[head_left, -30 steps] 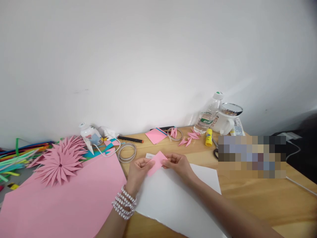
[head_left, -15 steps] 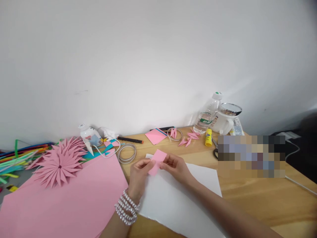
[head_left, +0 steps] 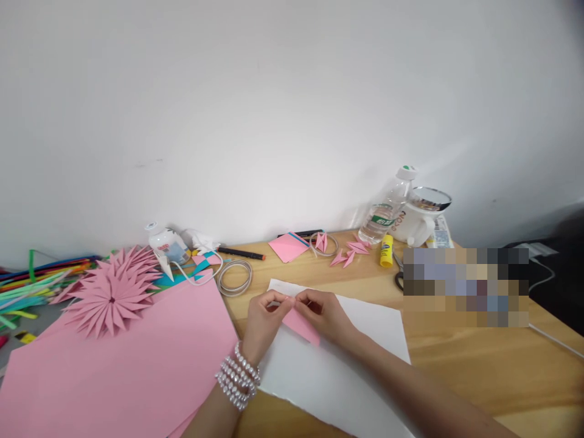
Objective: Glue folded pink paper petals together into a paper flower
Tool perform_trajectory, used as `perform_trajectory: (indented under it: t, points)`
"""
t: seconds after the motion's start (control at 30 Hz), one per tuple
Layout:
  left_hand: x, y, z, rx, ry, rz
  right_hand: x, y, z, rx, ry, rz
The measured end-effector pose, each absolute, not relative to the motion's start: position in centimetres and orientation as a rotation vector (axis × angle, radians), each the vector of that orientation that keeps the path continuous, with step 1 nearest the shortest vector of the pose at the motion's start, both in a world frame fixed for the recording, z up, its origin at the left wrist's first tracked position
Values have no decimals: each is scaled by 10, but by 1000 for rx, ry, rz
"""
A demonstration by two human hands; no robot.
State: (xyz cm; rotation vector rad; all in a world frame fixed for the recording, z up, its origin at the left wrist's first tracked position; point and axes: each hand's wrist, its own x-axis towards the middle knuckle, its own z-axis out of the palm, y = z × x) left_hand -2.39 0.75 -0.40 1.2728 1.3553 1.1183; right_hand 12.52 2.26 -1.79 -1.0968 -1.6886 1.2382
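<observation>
A small piece of pink paper (head_left: 305, 326) is pinched at its upper end by both hands, its free end pointing down and right. My left hand (head_left: 266, 314), with a pearl bracelet (head_left: 238, 377) at the wrist, grips it between thumb and forefinger. On the other side my right hand (head_left: 320, 311) pinches it too, fingertips almost meeting the left ones. Beneath the hands lies a white sheet (head_left: 365, 359) on the wooden table. The fingers hide the paper's upper end.
Large pink sheets (head_left: 150, 371) lie left, with spiky pink paper flowers (head_left: 112, 298) on top. Behind are a coiled cable (head_left: 235, 278), a pink square (head_left: 289, 247) and folded pink pieces (head_left: 349, 255). A glue stick (head_left: 386, 251), water bottle (head_left: 383, 210) and mug (head_left: 413, 225) stand right.
The pink paper has turned from slanting upward between the hands to slanting down and right. My fingertips have come together at its upper end.
</observation>
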Motion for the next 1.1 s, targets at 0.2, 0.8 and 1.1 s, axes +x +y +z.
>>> perform_trajectory:
  t: [0.2, 0.8, 1.1]
  points:
    - [-26, 8, -6, 1244, 1376, 1208, 127, 27, -20, -1147, -1685, 1314]
    - [-37, 17, 8, 669, 1381, 1429, 123, 29, -16, -1105, -1430, 1525]
    - [-49, 22, 8, 510, 1480, 1673, 128, 31, -18, -1145, -1333, 1412]
